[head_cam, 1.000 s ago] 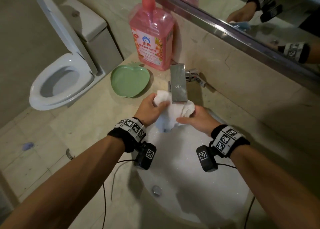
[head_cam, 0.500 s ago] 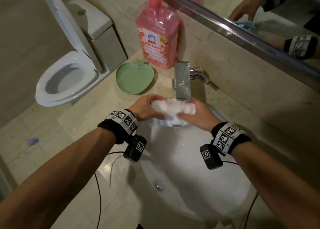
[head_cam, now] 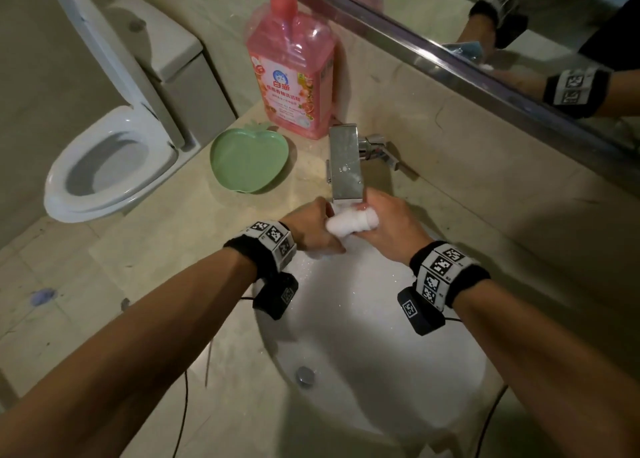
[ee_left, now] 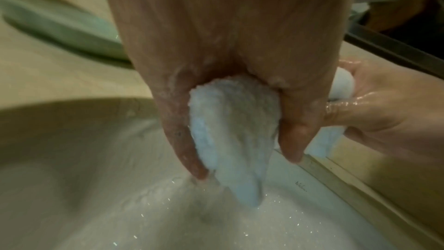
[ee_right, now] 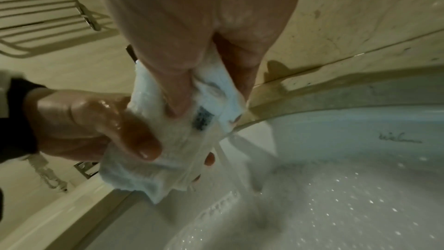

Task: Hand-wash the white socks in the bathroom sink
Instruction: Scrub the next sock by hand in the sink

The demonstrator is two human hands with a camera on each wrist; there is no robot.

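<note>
Both hands clamp the bunched white sock [head_cam: 349, 224]: left hand [head_cam: 313, 227] gripping one end, right hand [head_cam: 389, 227] wrapped round the other, right under the faucet [head_cam: 344, 163] at the sink's [head_cam: 363, 319] 12 o'clock. Water sprays off it into the basin. At 11 o'clock, green dish [head_cam: 249, 160] and pink soap bottle [head_cam: 292, 70].

Beige tiled floor [head_cam: 52, 319], white toilet [head_cam: 104, 167], mirror [head_cam: 519, 14]
</note>
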